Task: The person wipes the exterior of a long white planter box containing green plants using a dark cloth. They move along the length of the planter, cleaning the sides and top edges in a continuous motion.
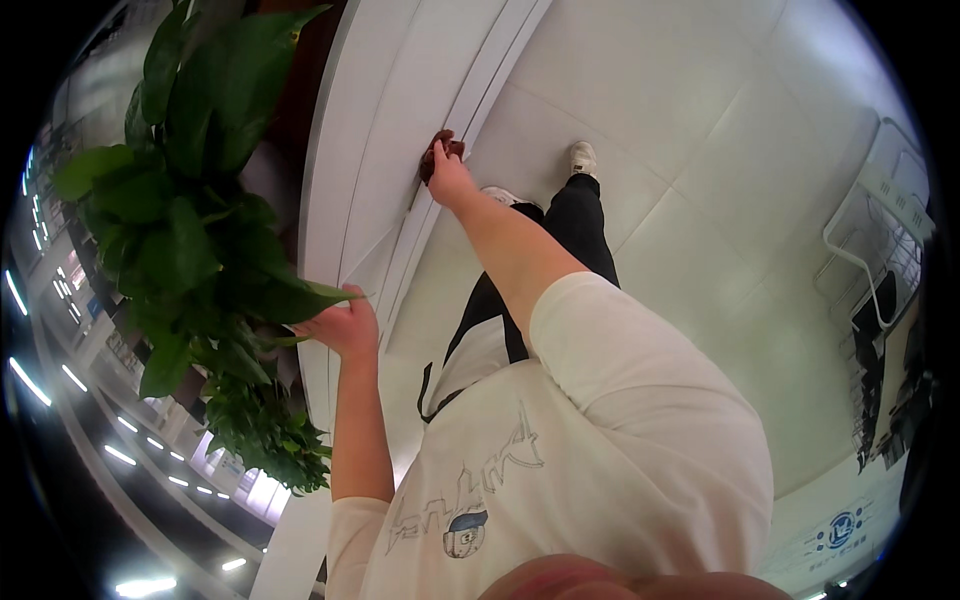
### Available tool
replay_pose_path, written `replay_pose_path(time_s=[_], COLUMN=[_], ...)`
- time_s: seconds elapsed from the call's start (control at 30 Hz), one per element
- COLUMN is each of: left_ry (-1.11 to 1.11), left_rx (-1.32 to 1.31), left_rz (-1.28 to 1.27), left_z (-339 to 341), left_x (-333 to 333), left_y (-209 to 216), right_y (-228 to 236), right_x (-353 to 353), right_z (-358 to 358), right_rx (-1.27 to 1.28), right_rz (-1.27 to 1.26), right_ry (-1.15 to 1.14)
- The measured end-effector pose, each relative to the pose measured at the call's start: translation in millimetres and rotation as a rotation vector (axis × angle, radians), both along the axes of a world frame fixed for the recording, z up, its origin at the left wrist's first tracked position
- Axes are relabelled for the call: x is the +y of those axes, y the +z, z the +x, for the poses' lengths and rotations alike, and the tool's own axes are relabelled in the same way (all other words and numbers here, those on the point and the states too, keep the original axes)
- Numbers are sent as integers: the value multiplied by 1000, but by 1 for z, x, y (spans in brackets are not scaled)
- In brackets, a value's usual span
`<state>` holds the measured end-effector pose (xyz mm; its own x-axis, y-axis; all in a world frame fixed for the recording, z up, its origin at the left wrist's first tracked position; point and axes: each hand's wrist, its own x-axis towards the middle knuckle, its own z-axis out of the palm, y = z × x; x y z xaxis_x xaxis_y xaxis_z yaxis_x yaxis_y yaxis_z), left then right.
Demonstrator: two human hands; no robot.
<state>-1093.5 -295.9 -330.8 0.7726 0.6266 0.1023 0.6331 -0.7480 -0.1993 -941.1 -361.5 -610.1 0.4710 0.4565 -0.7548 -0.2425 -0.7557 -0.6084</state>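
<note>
My right hand (451,180) is closed on a brown cloth (434,160), bunched against the lower side of a white cabinet (385,110). The cloth touches the panel close to a long ledge that runs along the cabinet's foot. My left hand (343,325) is at the cabinet's upper edge, with its thumb apart from the fingers. Leaves of a green potted plant (185,235) hang over that hand and hide part of its fingers. I can see nothing held in it.
Pale floor tiles (700,130) stretch to the right of the cabinet, with my shoes (583,158) standing on them. A white metal-framed rack or chair (880,210) is at the far right, beside dark items. More foliage (265,425) continues along the cabinet's near end.
</note>
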Motion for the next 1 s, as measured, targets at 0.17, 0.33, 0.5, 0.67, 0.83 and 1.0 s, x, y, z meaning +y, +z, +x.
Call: replay_pose_path(time_s=[0.17,0.33,0.5,0.67,0.83,1.0], left_ry=[-46,-36,-79,-83,-2,-31], left_rx=[-107,-36,-52,-41,-20,-17], left_rz=[1,0,53,47,-9,39], left_z=[5,0,-1,0,1,2], left_x=[-1,4,5,4,-1,1], left_y=[-1,-4,-7,-6,-3,-3], right_y=[-3,-21,-22,-4,-10,-52], right_x=[-23,-45,-38,-15,-11,-22], right_z=[10,15,31,38,15,17], right_rx=[-188,-120,-406,-303,-449,-1014], right_rz=[3,-9,177,118,-44,-110], right_ry=[391,355,-198,-85,162,477])
